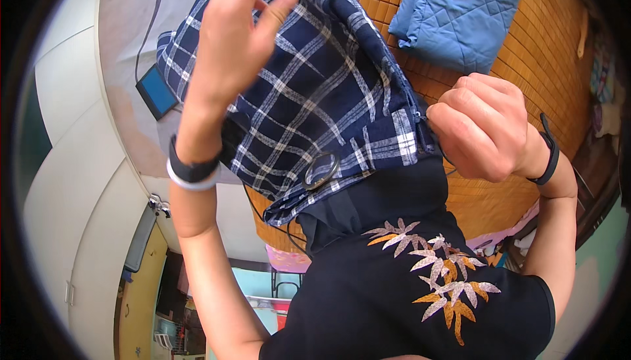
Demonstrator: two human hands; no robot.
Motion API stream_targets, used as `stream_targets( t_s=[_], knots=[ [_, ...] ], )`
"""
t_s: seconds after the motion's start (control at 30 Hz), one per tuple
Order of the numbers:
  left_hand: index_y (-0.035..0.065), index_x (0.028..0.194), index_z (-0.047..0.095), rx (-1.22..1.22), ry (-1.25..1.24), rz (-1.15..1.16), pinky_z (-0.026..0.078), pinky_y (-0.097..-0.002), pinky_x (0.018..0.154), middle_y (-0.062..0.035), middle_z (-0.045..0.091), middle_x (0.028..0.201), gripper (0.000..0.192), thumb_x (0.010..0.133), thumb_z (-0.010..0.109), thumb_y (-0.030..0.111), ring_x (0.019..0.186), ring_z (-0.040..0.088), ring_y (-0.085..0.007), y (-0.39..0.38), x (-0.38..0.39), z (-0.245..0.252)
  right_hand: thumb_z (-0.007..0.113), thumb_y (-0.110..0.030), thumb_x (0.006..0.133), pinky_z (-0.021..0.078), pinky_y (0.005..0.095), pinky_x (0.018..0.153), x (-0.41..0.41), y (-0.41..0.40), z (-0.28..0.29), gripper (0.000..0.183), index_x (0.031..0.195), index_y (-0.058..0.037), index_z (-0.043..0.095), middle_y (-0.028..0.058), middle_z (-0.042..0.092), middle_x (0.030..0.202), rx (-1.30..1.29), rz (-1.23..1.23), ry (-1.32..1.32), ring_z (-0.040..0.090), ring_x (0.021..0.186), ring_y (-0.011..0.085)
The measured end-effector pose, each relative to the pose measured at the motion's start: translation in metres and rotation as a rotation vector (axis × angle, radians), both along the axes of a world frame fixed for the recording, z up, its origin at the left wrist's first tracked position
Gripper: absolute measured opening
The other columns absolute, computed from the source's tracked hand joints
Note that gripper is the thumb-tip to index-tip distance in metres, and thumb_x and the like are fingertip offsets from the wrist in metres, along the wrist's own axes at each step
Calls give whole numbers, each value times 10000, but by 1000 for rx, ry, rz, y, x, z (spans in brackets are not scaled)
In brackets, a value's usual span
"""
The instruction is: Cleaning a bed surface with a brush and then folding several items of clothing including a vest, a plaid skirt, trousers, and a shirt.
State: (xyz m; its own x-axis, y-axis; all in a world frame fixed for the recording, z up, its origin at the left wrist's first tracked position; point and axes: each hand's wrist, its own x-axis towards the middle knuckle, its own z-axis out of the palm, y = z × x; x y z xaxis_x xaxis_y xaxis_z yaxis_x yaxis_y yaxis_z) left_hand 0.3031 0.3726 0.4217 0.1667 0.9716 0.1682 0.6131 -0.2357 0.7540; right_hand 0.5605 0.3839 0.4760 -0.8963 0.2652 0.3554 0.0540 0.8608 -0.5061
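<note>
A navy and white plaid garment (305,79) with a zipper (402,76) along its right edge lies spread across my lap. My right hand (480,126) is closed at that edge, thumb and forefinger at the zipper slider (418,116); the pull itself is mostly hidden by the fingers. Over the garment's upper left part is my left hand (236,34), slightly blurred, its thumb held away from the fingers, some fingertips near the top rim of the picture. Nothing shows in its grasp. Near the garment's lower edge is a dark ring (321,170).
A folded blue quilted cloth (458,15) rests on the bamboo mat (537,64) at upper right. To the left lies a small flat device (156,92) with a blue face, near a dark cord (150,29). A white cabinet (74,172) stands at far left.
</note>
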Motion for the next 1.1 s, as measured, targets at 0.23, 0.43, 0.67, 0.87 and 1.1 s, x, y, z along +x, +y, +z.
stream_targets(
  t_s=[0.23,0.43,0.67,0.87,1.1],
  knots=[
    [-8,888,486,-184,-479,-127,456,-318,617,-112,525,784,498,619,785,287,686,530,-256,-74,38,38,573,97,533,358,264,374,-19,0,-1,229,754,84,512,109,484,584,-10,63,84,451,433,186],
    [16,959,402,-232,-474,-114,426,-297,735,-134,516,873,565,586,809,141,794,521,-211,-94,43,40,595,89,557,367,260,384,-28,-1,-4,225,768,85,515,111,494,604,-23,121,112,466,445,193],
    [9,959,384,-251,-565,-103,424,-299,749,-154,508,899,479,622,724,21,797,523,-223,-100,42,38,605,81,582,374,264,391,-31,0,-2,243,808,82,515,111,503,618,-50,152,71,474,457,193],
    [-12,927,458,-145,-614,-23,462,-316,623,-134,537,830,400,600,688,-13,696,550,-267,-100,45,34,605,81,590,371,260,390,-34,-1,-4,236,810,83,520,111,502,614,-48,157,88,474,456,190],
    [-1,906,487,-10,-574,40,462,-337,586,-128,547,776,368,571,630,-53,640,546,-270,-104,51,30,609,76,595,367,258,387,-36,-1,-6,225,804,86,524,112,504,613,-60,157,98,474,455,187]
  ],
)
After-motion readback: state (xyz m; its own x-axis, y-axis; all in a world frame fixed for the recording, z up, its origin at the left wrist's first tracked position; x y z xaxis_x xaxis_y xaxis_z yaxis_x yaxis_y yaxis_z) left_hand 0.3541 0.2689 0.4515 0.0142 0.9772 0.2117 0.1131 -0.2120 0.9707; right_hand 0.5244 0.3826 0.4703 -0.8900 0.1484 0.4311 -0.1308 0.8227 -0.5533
